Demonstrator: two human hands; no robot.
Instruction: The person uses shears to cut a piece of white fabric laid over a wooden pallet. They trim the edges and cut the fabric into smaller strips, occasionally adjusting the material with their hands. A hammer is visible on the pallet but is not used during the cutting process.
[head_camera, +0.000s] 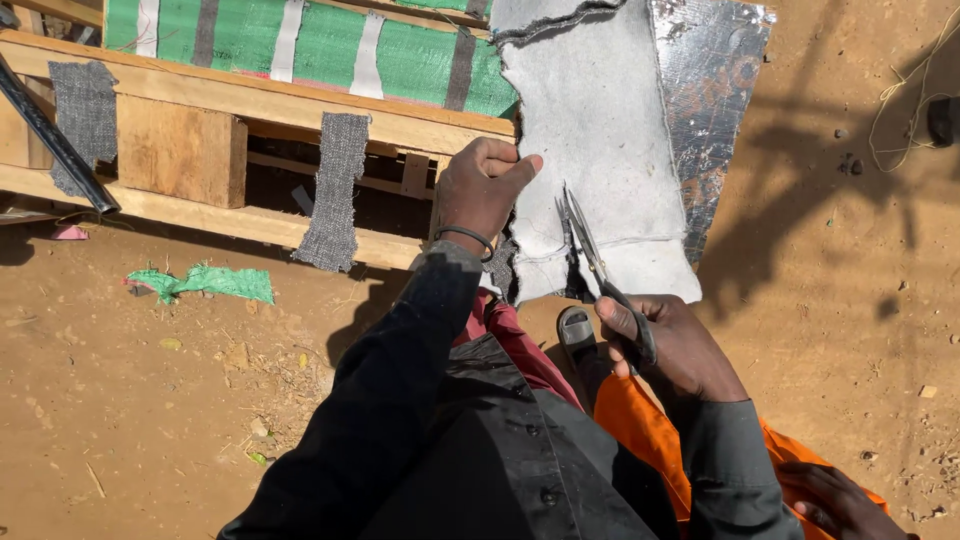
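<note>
The right hand (668, 345) is closed through the handles of a pair of scissors (592, 255), whose blades stand parted partway up a sheet of grey felt padding (600, 130) that hangs from a wooden pallet (250, 100). The left hand (482, 185) is curled in a pinch on the felt's left edge, pulling it taut beside the cut. The cut looks well under way, with a slit running up from the lower edge. Carrying it on calls for steady tension from the pinching hand and blades kept in line. A foil backing (710, 90) shows at the right.
</note>
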